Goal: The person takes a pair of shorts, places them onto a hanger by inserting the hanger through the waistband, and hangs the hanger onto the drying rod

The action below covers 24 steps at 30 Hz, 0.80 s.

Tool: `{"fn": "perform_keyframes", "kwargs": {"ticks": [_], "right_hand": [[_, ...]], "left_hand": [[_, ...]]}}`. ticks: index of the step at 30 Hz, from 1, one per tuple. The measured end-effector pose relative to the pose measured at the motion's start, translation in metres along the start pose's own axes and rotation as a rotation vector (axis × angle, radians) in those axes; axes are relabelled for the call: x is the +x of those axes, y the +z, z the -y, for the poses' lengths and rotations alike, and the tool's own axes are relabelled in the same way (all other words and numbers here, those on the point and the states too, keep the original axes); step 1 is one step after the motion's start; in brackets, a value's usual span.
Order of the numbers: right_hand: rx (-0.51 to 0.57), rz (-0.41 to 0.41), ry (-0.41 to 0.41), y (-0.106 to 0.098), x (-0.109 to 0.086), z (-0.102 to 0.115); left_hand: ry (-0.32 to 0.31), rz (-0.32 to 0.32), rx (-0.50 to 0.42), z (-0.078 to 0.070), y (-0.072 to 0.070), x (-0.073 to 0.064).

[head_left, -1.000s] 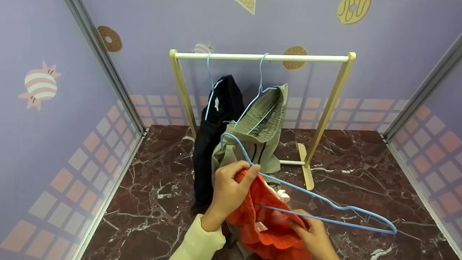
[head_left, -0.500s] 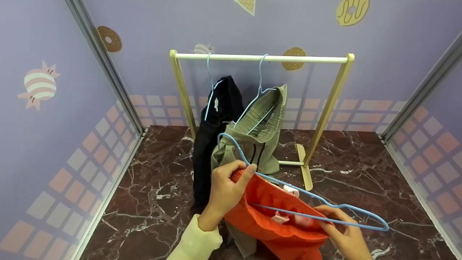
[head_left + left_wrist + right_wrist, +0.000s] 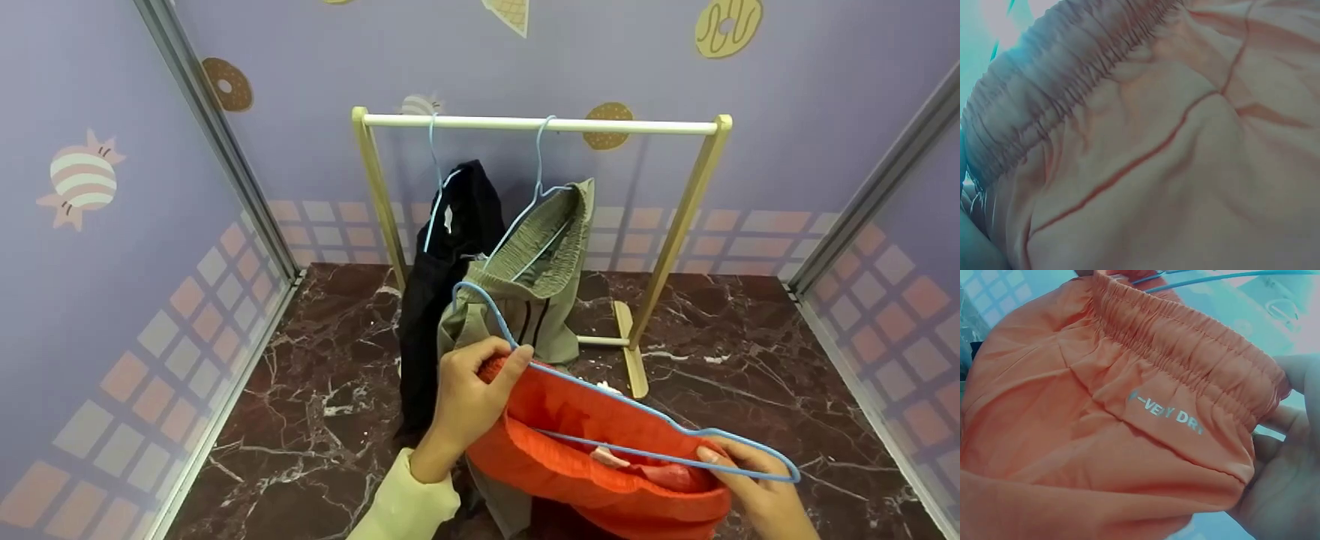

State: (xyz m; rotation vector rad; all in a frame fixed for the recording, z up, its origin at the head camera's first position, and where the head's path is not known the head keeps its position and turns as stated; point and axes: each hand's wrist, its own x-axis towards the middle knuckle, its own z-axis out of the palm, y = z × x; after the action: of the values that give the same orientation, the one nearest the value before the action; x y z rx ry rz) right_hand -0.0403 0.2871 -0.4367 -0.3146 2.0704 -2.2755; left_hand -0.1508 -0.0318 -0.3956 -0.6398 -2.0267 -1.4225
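Red pants (image 3: 600, 499) with a gathered elastic waistband are held spread in front of me in the head view. Their waist opening faces up, showing a pale label inside. A blue wire hanger (image 3: 615, 395) lies along the opening, its lower bar partly inside and its right end sticking out past the waistband. My left hand (image 3: 469, 390) grips the waistband's left end together with the hanger near its hook. My right hand (image 3: 765, 487) pinches the waistband's right end, under the hanger's tip. Pale lettering shows on the pants (image 3: 1072, 427) in the right wrist view.
Behind my hands stands a wooden clothes rack (image 3: 637, 126). Black pants (image 3: 427, 330) and olive pants (image 3: 555, 322) hang from it on blue hangers, partly overlapping. Dark marbled floor (image 3: 337, 450) lies beneath, with patterned wall panels (image 3: 82, 337) on three sides.
My right hand has moved right and slightly down, drawing the red waistband from bunched to stretched out along the hanger. The left hand keeps its grip nearly in place.
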Motion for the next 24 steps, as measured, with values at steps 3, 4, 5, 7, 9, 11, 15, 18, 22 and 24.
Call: {"fn": "perform_keyframes", "kwargs": {"ticks": [3,4,5,7,9,11,15,18,22,24], "right_hand": [[0.01,-0.025,-0.025,0.001,0.002,0.004],[-0.011,-0.057,-0.041,0.002,0.003,0.006],[-0.036,-0.095,-0.069,0.003,0.004,0.007],[-0.152,-0.229,-0.093,0.006,0.006,0.01],[-0.238,-0.35,-0.072,0.008,0.007,0.014],[-0.274,-0.427,-0.071,0.008,0.007,0.018],[-0.278,-0.465,-0.089,0.007,0.01,0.024],[-0.263,-0.466,-0.132,0.006,0.011,0.025],[-0.297,-0.469,-0.184,0.006,0.013,0.022],[-0.33,-0.48,-0.19,0.006,0.014,0.02]], "left_hand": [[-0.008,0.017,-0.011,0.001,-0.001,-0.001],[-0.008,0.024,-0.017,0.001,-0.001,-0.001],[-0.01,0.031,-0.024,0.001,-0.001,-0.002],[-0.008,0.044,-0.036,0.002,-0.001,-0.002],[-0.006,0.061,-0.046,0.003,-0.001,-0.002],[-0.002,0.076,-0.045,0.003,-0.001,-0.002],[-0.005,0.098,-0.017,0.004,0.0,-0.003],[-0.012,0.118,0.019,0.006,0.0,-0.003],[-0.038,0.161,0.043,0.008,0.0,-0.004],[-0.054,0.179,0.044,0.008,0.0,-0.004]]}}
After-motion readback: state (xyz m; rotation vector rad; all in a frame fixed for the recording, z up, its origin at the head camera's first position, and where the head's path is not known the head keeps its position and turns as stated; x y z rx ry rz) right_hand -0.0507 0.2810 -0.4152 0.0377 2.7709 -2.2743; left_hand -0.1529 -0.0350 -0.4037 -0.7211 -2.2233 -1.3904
